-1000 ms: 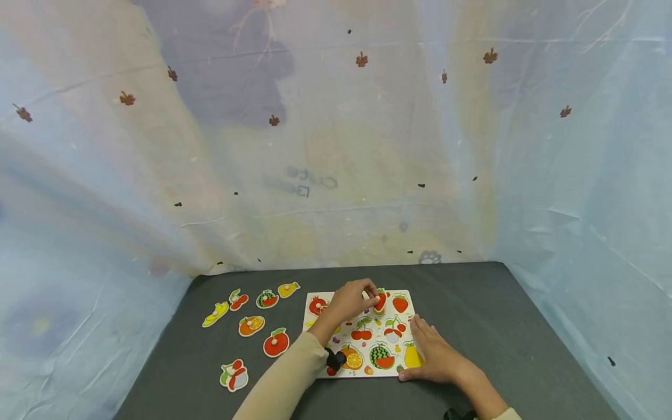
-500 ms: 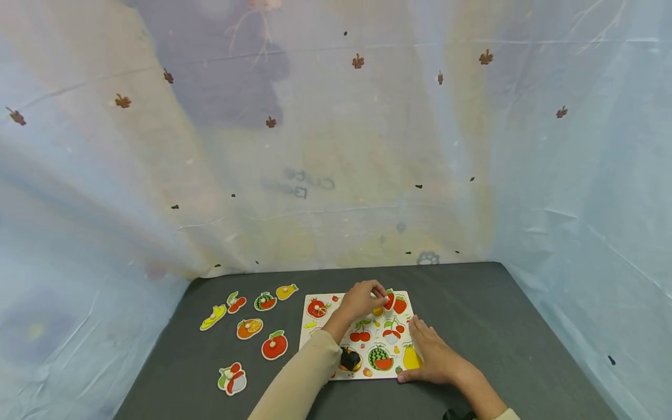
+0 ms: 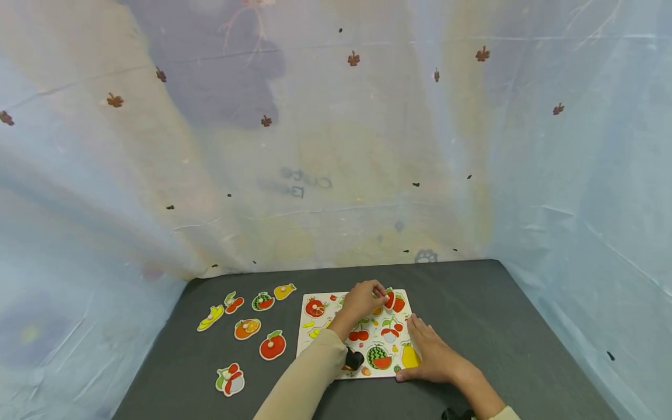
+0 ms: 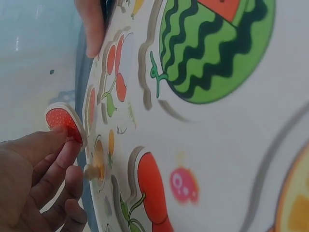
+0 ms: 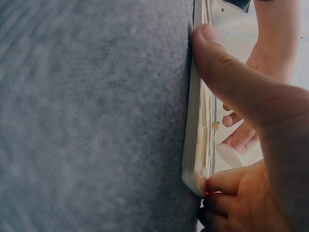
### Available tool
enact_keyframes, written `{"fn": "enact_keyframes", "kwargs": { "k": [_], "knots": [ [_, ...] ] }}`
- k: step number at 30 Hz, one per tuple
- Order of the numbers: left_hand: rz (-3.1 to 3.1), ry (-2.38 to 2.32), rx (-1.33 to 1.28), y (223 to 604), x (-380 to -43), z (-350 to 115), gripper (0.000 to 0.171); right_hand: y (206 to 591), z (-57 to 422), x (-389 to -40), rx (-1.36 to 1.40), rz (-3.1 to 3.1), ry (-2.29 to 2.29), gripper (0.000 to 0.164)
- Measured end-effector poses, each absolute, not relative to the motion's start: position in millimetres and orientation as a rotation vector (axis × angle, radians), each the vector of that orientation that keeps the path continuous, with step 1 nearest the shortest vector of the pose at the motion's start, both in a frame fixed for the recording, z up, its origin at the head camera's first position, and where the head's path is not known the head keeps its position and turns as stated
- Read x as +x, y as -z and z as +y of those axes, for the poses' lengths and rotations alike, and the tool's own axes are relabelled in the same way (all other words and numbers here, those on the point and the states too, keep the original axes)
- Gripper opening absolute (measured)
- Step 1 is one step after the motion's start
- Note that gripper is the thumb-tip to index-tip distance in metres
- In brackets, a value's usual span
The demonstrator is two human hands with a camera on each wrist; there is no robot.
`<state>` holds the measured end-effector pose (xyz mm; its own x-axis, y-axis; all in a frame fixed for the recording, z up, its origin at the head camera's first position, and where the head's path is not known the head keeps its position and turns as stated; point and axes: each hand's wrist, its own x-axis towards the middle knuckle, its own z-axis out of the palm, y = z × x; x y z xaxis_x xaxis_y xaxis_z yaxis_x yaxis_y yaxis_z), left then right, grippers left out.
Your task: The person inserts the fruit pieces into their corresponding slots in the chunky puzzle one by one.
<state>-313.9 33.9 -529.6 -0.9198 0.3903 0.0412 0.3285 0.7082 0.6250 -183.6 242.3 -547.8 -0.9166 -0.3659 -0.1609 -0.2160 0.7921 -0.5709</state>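
Observation:
My left hand (image 3: 362,300) pinches a strawberry puzzle piece (image 4: 63,121) between thumb and fingers. The piece is tilted, close over the far right part of the white fruit puzzle board (image 3: 304,341), beside a printed strawberry (image 3: 399,303). Below those fingers, a yellow-orange piece with a wooden knob (image 4: 91,171) sits in the board. At the board's near right corner lies my right hand (image 3: 436,354), its thumb (image 5: 217,58) against the near edge and its extended fingers along the right edge. A pomegranate piece (image 3: 315,307) sits in the far left corner of the board.
Loose knobbed pieces lie on the dark table left of the board: banana (image 3: 211,318), cherries (image 3: 233,303), watermelon (image 3: 263,301), pear (image 3: 284,291), orange (image 3: 247,328), a red fruit (image 3: 272,345) and a red-white-green fruit (image 3: 230,380). A patterned curtain (image 3: 315,146) hangs behind the table.
My left hand has moved right with the strawberry piece, toward the printed strawberry, then nearly stopped there. My right hand keeps its place at the board's corner.

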Motion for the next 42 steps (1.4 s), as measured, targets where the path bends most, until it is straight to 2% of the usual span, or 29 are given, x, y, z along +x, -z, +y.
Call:
{"fn": "enact_keyframes", "kwargs": {
  "k": [21,42],
  "knots": [
    [2.827,-0.978,0.617,535.3,-319.3,49.7,0.011,549.3,243.1,-185.1,-0.462,2.722,0.820,0.136],
    [3.026,-0.656,0.649,547.4,-320.0,73.4,0.013,549.8,242.3,-184.6,-0.463,2.741,0.818,0.138]
  ]
}}
